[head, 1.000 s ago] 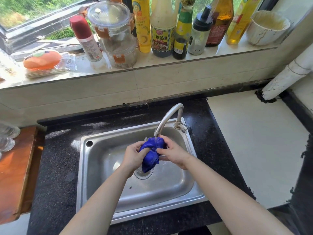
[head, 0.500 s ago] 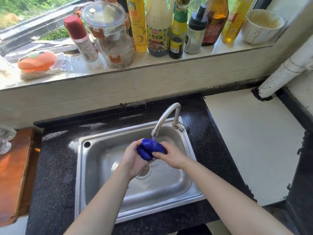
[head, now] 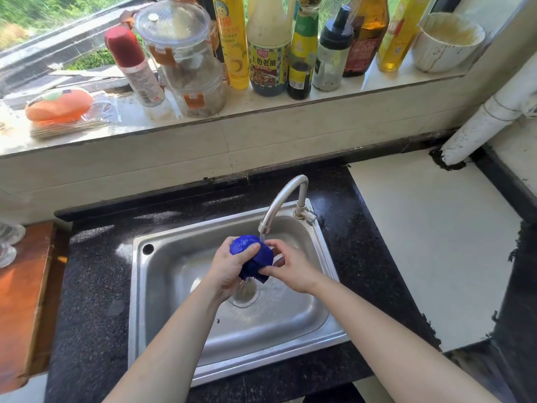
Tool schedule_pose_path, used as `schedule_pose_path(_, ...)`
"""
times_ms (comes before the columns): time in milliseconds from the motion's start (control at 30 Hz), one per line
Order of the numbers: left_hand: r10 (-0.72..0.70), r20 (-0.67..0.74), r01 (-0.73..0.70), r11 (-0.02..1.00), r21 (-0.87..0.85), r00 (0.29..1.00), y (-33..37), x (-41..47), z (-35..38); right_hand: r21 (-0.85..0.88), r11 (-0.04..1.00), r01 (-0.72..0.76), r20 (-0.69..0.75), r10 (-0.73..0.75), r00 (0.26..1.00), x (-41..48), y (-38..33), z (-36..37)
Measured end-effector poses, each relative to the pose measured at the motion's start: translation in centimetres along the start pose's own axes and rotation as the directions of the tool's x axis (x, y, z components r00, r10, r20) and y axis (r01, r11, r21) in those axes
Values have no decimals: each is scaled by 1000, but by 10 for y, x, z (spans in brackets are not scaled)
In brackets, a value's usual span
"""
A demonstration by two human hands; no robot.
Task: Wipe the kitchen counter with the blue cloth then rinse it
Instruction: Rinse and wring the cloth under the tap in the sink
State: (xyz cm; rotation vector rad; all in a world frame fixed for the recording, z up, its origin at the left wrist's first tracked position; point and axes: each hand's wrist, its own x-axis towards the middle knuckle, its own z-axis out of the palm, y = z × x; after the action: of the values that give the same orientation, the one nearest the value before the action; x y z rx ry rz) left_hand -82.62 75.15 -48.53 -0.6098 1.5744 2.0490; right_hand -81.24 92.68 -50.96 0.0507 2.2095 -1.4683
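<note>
Blue cloth [head: 263, 257] went from dangling to a tight wad under the faucet [head: 277, 203] stream. The left hand [head: 229, 269] curls its fingers round it, and the right hand [head: 293, 270] pinches its lower edge.

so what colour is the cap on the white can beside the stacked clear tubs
The cap is red, clearest in the head view.

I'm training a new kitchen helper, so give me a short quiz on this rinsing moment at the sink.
1. True or false: only the left hand grips the blue cloth.
2. What is directly above the cloth? A) faucet spout B) kettle C) lamp
3. Fill in: the cloth is held over the ____.
Key: 1 false, the right hand pinches it too; 2 A; 3 sink.
</note>
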Motion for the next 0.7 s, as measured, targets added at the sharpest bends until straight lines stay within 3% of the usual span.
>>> schedule_pose_path(133, 23, 16, -24, 999, 45, 1000, 3, 0, -2, -95, 995, 35, 52, -30, 998, -4, -5, 4)
schedule_pose_path(300, 25, -109, 4, 966, 259, 994, 2, -1, 1, -86, 995, 45, 45, -41, 998, -1, -5, -2)
schedule_pose_path(400, -13, -168, 60, 960, 275, 986, -4, 2, -5, -121, 990, 74, 89, -64, 994, -1, -6, -6)
schedule_pose_path(500, -4, -215, 70, 952, 299, 977, -4, 1, -5, -175, 981, 90, -4, -92, 996, 2, -8, -8)
schedule_pose_path(700, -23, 1, 23, 985, 172, 1000, -5, -3, -11, 23, 999, -35, -111, 37, 993, 11, -15, -7)
